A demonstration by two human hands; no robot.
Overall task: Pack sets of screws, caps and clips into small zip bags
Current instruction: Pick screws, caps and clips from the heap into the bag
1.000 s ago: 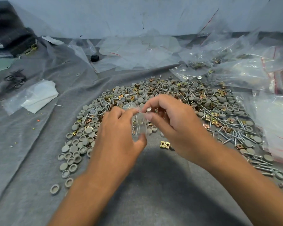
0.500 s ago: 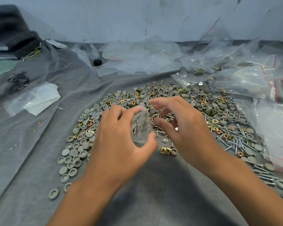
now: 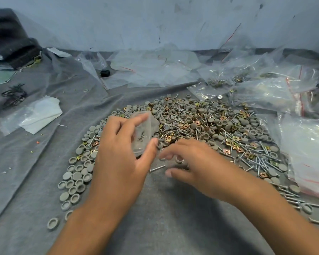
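My left hand (image 3: 122, 153) holds a small clear zip bag (image 3: 145, 133) between thumb and fingers, lifted above the cloth; a few small parts show dimly inside it. My right hand (image 3: 190, 162) hovers low over the near edge of the heap, blurred, fingers loosely spread and holding nothing I can see. A broad pile of grey round caps (image 3: 77, 173), silver screws (image 3: 256, 159) and gold clips (image 3: 228, 142) lies across the grey cloth (image 3: 155, 227). One screw (image 3: 157, 168) lies loose just left of my right fingertips.
Clear plastic bags with red zip lines (image 3: 276, 92) lie crumpled at the back and right; more parts sit in some. A flat stack of small bags (image 3: 33, 116) lies at the left. A black cap (image 3: 105, 73), dark wire clips (image 3: 13, 94) and dark folded fabric (image 3: 9, 39) are farther off.
My right hand left the bag's mouth and dropped toward the parts on the cloth. My left hand kept the bag and tilted it a little to the right.
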